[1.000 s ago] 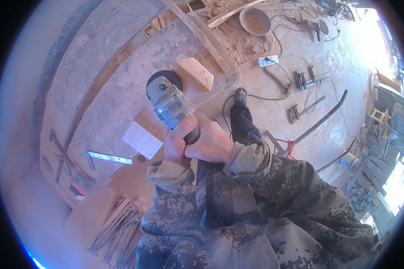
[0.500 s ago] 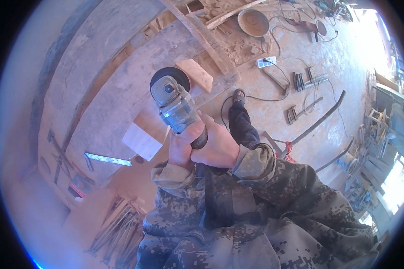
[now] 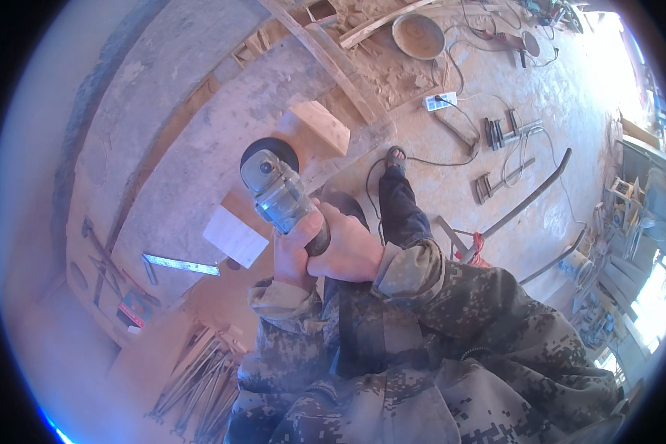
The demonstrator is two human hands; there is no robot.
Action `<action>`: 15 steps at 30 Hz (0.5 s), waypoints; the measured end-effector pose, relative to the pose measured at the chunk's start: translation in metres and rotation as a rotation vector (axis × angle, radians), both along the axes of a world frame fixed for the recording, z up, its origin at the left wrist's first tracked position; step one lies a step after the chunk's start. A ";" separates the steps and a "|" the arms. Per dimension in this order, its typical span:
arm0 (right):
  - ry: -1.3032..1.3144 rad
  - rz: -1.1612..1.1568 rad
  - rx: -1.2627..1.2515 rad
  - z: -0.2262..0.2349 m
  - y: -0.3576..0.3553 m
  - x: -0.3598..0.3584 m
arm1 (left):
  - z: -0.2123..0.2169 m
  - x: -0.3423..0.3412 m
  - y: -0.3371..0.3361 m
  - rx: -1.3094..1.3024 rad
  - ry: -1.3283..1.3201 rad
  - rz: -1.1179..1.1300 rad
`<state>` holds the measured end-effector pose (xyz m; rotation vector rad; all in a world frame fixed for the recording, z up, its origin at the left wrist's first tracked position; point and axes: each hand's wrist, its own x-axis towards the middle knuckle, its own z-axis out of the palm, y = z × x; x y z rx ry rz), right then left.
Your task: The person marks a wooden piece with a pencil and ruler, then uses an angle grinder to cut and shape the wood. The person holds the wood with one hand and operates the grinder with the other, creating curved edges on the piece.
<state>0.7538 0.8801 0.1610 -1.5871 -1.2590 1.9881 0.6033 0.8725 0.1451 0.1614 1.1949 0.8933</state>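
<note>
Both my hands grip an angle grinder [image 3: 280, 194] with a dark round disc [image 3: 288, 152] at its far end. My left hand [image 3: 294, 248] wraps round the body from the left. Behind it, my right hand [image 3: 348, 246] is closed over the rear of the handle. Under the tool lies a wooden block, its pale end face [image 3: 234, 236] showing to the left and part of it hidden by the grinder. Beyond the disc rests a second wooden block [image 3: 320, 127]. Whether the disc touches wood I cannot tell.
A metal try square [image 3: 181, 264] lies on the bench [image 3: 200, 144] at the left. A white power strip [image 3: 440, 102], cables, several clamps [image 3: 499, 133] and a round pan [image 3: 418, 37] are on the floor. Metal rods [image 3: 196, 385] stand at lower left.
Both hands and the grinder have moved nearer to me and slightly left. The disc has drawn back from the far block toward the near one.
</note>
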 end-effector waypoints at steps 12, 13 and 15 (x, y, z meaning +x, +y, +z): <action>-0.091 -0.080 0.154 0.005 0.002 0.011 | -0.001 0.017 0.014 0.090 -0.091 -0.050; -0.091 -0.085 0.149 0.005 0.003 0.012 | 0.000 0.018 0.017 0.086 -0.096 -0.051; -0.091 -0.096 0.139 0.008 0.006 0.012 | 0.001 0.019 0.018 0.072 -0.107 -0.056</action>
